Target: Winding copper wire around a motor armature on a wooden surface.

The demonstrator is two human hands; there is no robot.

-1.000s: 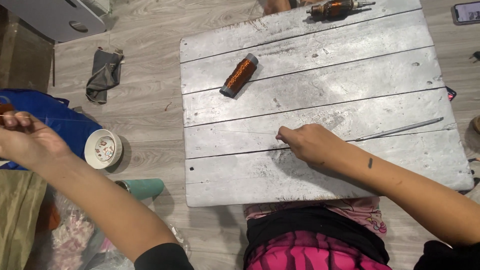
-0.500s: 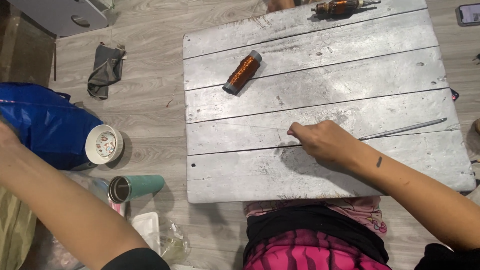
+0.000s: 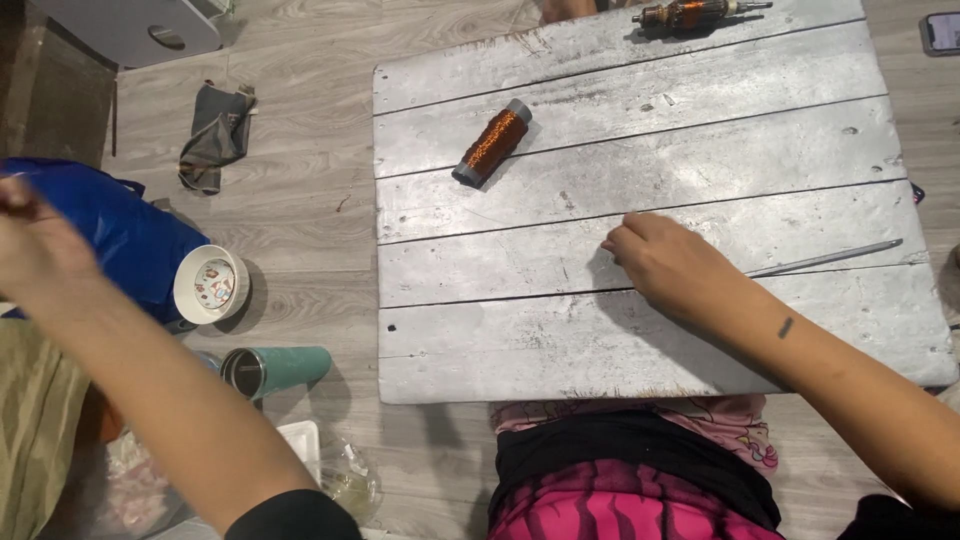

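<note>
My right hand (image 3: 668, 262) lies palm down on the silver-painted plank board (image 3: 560, 340), fingers curled with the tips pressed to the wood. A thin metal rod (image 3: 830, 258) runs from its wrist out to the right; whether the hand grips anything is hidden. My left hand (image 3: 35, 245) is stretched far to the left over a blue bag (image 3: 130, 235) and is blurred by motion. A spool of copper wire (image 3: 492, 143) lies on the board, up and to the left of my right hand.
A motor armature (image 3: 690, 12) lies at the board's far edge. On the floor to the left are a white cup (image 3: 210, 285), a teal tumbler on its side (image 3: 278, 368), a grey cloth (image 3: 215, 135) and plastic bags. A phone (image 3: 940, 30) is at top right.
My right hand has slid a little to the right along the board, toward the rod. My left arm has swung out to the left and stayed there, uncovering the teal tumbler.
</note>
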